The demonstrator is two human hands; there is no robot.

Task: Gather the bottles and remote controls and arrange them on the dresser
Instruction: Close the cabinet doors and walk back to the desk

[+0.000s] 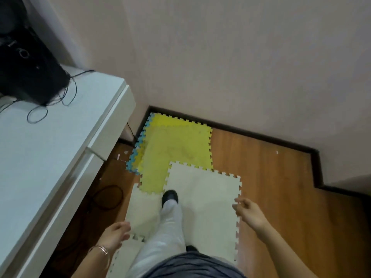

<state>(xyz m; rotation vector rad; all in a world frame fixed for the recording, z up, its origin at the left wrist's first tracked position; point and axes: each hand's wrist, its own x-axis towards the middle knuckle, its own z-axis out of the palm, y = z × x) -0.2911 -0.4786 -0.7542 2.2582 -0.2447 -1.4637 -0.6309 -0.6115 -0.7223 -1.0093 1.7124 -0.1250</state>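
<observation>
The white dresser point(50, 141) fills the left side of the head view, its top mostly bare. No bottle or remote control shows in this view. My left hand point(116, 234) hangs low beside the dresser front, fingers loosely curled and holding nothing. My right hand point(248, 210) is out to the right over the floor, fingers apart and empty. Both hands are well away from the dresser top.
A black speaker-like device point(26, 63) with loose thin black cables point(66, 95) sits at the dresser's back left. Foam puzzle mats, yellow point(176, 145) and white point(202, 199), cover the wooden floor point(281, 177). My leg and dark shoe point(170, 196) step on the white mat. Walls close the corner ahead.
</observation>
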